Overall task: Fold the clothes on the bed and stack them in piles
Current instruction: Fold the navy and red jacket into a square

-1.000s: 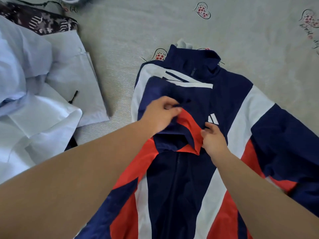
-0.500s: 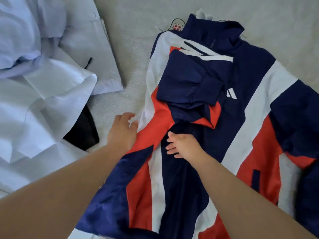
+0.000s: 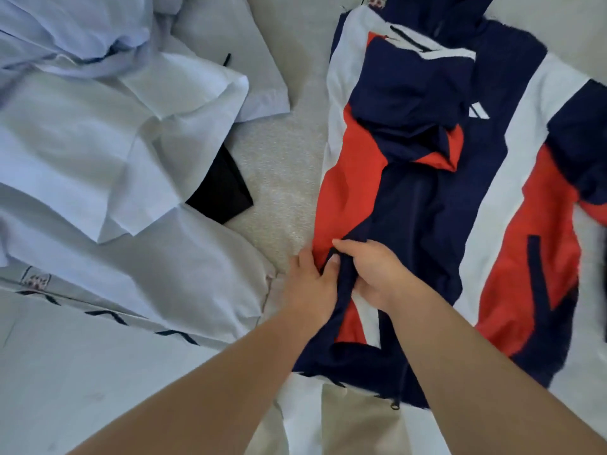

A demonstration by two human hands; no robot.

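Note:
A navy, white and red track jacket (image 3: 443, 198) lies front-up on the bed, its left sleeve (image 3: 410, 103) folded in across the chest. Near the jacket's lower left side, my left hand (image 3: 307, 284) and my right hand (image 3: 371, 274) sit close together. Both pinch a raised ridge of navy fabric between them. The right sleeve runs off the frame's right edge.
A heap of pale blue and white garments (image 3: 98, 142) covers the left half of the bed, with a black piece (image 3: 220, 192) poking out beneath. Beige bedspread (image 3: 285, 178) shows between the heap and the jacket. White and beige cloth (image 3: 345, 418) lies under the jacket hem.
Both hands left the folded sleeve and slid down the jacket's left side. They went from lying flat on the fabric to pinching a fold of it. The view tilted downward.

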